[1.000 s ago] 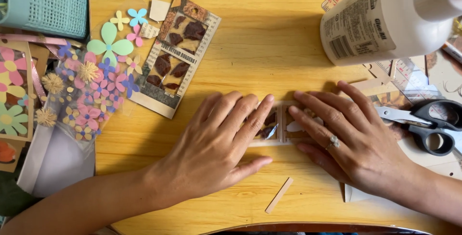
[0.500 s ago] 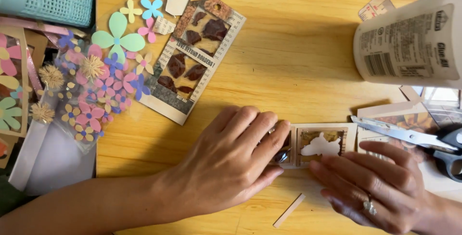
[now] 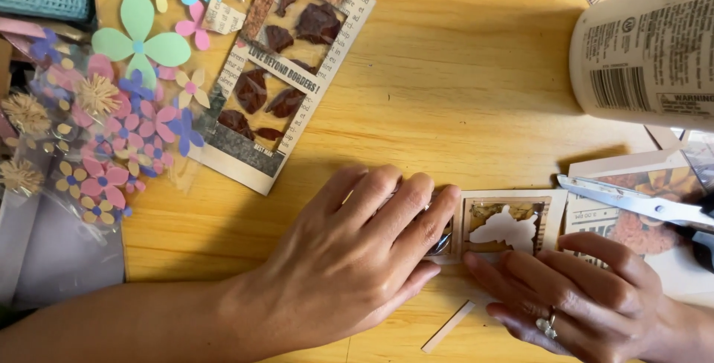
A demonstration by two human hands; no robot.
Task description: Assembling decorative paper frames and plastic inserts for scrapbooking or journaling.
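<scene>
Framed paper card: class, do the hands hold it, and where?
Not lifted: the left hand presses the framed card at its left end; right hand fingertips touch its lower edge.

The counter point(image 3: 476, 80) under my hands is warm honey-yellow wood with fine grain. The small framed card point(image 3: 506, 223) has a cream border, a brown-and-amber patterned middle and a white cut-out shape. Up and left of that card lies a long collage tag point(image 3: 279, 80), newsprint-edged in black and cream, with dark reddish-brown leaf shapes on tan. Farther left of the card, paper flowers point(image 3: 141, 36) show mint green, pale yellow, sky blue and pink, and a clear bag point(image 3: 104, 155) holds pink, purple and yellow ones. Right of the card, the scissors point(image 3: 632, 199) have silver blades, and the glue bottle point(image 3: 647, 58) is white with black print.
</scene>
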